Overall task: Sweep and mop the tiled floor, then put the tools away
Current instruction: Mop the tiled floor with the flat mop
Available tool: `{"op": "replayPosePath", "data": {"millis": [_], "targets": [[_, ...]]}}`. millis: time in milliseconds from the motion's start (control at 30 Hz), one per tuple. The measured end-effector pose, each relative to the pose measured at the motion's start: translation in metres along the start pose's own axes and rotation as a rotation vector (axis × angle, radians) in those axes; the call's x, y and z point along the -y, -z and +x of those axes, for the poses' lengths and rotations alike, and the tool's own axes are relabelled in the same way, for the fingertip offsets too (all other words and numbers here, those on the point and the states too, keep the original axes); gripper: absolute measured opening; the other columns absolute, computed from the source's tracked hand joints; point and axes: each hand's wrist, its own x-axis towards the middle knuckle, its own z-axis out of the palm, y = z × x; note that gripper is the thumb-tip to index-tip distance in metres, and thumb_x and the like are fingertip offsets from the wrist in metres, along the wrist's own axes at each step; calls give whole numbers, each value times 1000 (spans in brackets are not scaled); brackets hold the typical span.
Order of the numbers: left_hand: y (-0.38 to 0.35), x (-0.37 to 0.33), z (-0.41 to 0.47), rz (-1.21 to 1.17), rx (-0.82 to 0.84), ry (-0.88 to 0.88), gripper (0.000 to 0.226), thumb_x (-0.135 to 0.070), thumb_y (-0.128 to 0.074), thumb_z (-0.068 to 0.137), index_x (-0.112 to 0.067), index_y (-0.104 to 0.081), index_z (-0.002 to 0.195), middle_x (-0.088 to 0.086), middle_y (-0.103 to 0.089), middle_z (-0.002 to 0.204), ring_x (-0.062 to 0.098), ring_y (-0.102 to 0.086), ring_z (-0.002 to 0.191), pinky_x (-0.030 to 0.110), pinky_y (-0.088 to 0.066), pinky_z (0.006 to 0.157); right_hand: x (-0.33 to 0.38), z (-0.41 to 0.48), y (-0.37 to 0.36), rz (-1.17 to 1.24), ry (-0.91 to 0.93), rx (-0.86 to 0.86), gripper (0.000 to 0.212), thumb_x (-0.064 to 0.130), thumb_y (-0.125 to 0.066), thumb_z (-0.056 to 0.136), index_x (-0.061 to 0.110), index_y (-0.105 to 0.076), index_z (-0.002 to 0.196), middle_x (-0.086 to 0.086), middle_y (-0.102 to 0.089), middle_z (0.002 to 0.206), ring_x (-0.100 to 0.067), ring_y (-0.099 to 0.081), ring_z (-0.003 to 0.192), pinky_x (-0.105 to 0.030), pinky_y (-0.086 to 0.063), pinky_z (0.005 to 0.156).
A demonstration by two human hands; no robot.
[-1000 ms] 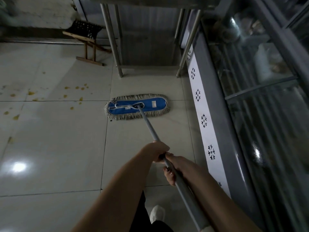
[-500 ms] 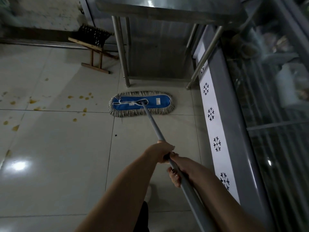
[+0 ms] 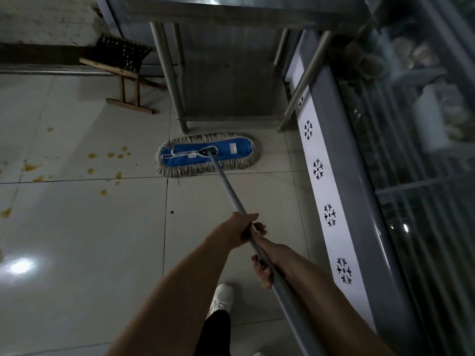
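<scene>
Both left hand (image 3: 239,228) and right hand (image 3: 268,262) are curling fingers (image 3: 262,273) round the mop handle (image 3: 226,181), mop head (image 3: 205,154) lying just before the counter (image 3: 170,80).

Mop head (image 3: 207,154) on floor (image 3: 77,240) before table legs (image 3: 169,80); stool (image 3: 123,73) left, freezer (image 3: 359,201) right.

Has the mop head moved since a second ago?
Yes. The mop head has slid forward, away from the person, up to the metal table leg.
</scene>
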Motion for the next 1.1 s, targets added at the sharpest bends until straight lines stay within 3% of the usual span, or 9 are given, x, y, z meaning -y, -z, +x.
{"op": "replayPosePath", "data": {"millis": [133, 300, 467, 767, 1000, 1100], "targets": [[-3, 15, 2, -98, -42, 8, 11, -5, -53, 94, 0, -44, 94, 15, -55, 70, 20, -61, 41, 27, -54, 41, -15, -4, 2, 10, -10, 16, 60, 64, -48, 87, 9, -43, 63, 0, -39, 39, -8, -30, 23, -7, -27, 32], [-8, 42, -7, -86, -87, -42, 27, -15, -50, 97, -7, -42, 72, 6, -44, 59, 11, -45, 32, 18, -42, 35, -41, -10, 10, -15, 5, 7, 58, 61, -48, 88, 10, -41, 63, 0, -41, 35, -8, -32, 21, -7, -29, 32], [-22, 84, -23, 50, -232, -127, 37, -11, -48, 97, -9, -41, 61, 7, -42, 49, 12, -41, 22, 13, -33, 27, -88, -26, 32, -128, 154, 51, 45, 37, -62, 89, 10, -39, 61, -1, -42, 36, -7, -34, 23, -8, -32, 32], [-43, 216, -65, -83, -311, -190, 33, -2, -48, 92, -6, -41, 60, 9, -42, 53, 11, -40, 22, 14, -33, 30, -199, -33, 96, -326, 178, 132, 45, 29, -56, 94, 12, -36, 56, 2, -35, 32, -6, -33, 21, -13, -28, 28], [-34, 282, -100, -115, -392, -220, 33, -3, -50, 91, -5, -43, 59, 3, -45, 35, 10, -41, 21, 13, -32, 28, -262, -47, 113, -326, 81, 225, 47, 27, -56, 94, 16, -32, 55, 5, -33, 33, -3, -31, 23, -12, -28, 27], [-25, 294, -115, -122, -411, -224, 33, -2, -48, 91, -5, -42, 59, 8, -45, 51, 9, -40, 20, 13, -33, 28, -273, -52, 109, -381, 37, 259, 47, 29, -56, 93, 16, -33, 55, 6, -34, 31, -2, -32, 22, -13, -28, 26]]}}
